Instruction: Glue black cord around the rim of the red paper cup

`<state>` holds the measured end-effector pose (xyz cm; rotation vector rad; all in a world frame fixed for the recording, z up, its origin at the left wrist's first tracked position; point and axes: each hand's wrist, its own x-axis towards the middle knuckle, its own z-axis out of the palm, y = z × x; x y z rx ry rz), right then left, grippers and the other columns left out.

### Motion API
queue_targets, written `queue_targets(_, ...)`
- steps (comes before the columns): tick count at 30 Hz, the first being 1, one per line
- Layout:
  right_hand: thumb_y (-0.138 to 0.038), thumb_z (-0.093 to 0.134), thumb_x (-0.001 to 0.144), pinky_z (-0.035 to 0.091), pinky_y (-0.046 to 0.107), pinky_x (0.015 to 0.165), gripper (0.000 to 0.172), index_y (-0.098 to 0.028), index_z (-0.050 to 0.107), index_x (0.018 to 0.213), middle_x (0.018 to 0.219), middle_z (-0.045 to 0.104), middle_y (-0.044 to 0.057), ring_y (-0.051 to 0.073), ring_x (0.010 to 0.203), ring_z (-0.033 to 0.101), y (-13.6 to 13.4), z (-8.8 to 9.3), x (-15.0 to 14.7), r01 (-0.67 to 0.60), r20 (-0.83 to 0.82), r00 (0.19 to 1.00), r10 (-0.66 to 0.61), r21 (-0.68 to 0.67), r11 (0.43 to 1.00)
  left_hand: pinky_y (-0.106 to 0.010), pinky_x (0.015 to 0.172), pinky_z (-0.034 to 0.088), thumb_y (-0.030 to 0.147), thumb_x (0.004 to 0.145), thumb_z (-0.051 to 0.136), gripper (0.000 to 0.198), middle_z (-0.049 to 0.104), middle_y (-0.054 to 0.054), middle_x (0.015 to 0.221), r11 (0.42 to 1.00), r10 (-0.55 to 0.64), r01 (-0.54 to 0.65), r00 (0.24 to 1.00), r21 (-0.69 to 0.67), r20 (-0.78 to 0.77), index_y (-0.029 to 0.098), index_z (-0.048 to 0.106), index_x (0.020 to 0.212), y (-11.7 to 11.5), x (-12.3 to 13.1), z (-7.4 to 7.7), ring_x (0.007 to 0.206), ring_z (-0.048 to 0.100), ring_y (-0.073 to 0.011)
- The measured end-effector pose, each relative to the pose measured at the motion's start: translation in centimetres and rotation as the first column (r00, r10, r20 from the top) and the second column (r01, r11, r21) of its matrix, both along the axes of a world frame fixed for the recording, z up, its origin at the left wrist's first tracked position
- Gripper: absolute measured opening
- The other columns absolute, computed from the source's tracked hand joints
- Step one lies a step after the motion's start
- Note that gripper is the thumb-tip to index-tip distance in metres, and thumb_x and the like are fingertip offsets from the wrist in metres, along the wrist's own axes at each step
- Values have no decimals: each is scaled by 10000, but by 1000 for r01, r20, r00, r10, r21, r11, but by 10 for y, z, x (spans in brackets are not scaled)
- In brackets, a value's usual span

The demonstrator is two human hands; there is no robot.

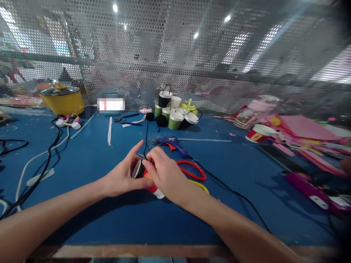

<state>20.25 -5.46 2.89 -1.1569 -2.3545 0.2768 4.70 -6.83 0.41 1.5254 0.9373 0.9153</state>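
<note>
A small paper cup (157, 191) in red, black and white lies tilted between my hands, its mouth facing left. My left hand (123, 177) holds it at the mouth end, thumb along its side and index finger stretched upward. My right hand (166, 175) grips the cup from the right, thumb at its black band; its fingertips behind the cup are partly hidden. Black yarn (146, 133) runs from a small ball (150, 116) down to the cup by my right fingers. Just beyond my right hand lies a blue glue gun (177, 145) with a red trigger.
Red (203, 175) and yellow (204, 186) plastic loops lie beside my right wrist. Several small cups (175, 120) stand at the back near pliers (127, 117). A yellow pot (64, 102) and cables are left; another red cup (257, 136), pink sheets and a purple device (305, 190) are right.
</note>
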Motion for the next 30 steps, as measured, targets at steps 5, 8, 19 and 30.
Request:
queue_targets(5,-221,394,887,322,269,514,131,-212,403,757,755,452,6,138,579,446,0,-2,0,2,11,1000,-2,13,1000,-305,684,370,256,683,703,1000,479,-1,898,1000,-4,4,1000,23,-12,245,40,1432,0,0,-1,765,472,-145)
queue_targets(8,-224,398,886,334,266,528,141,-214,394,746,741,458,3,140,598,463,2,0,2,-1,-16,1000,1,3,1000,-325,748,389,227,689,698,990,490,-7,933,998,-21,20,1000,55,4,258,42,1430,0,0,-2,845,500,-166)
queue_targets(19,-238,362,900,311,270,525,132,-215,386,772,745,466,4,140,574,456,1,5,3,21,24,1000,-19,-82,996,-409,923,367,228,698,708,989,493,-52,1077,991,-61,59,998,116,16,281,50,1435,2,-4,-4,1018,507,-225)
queue_targets(30,-251,307,927,333,281,513,190,-171,467,862,857,516,84,171,628,496,3,-3,3,13,198,980,-35,115,993,-394,863,366,200,691,612,830,464,-48,1025,999,35,-34,999,-33,25,237,187,1403,5,-7,6,900,484,-187)
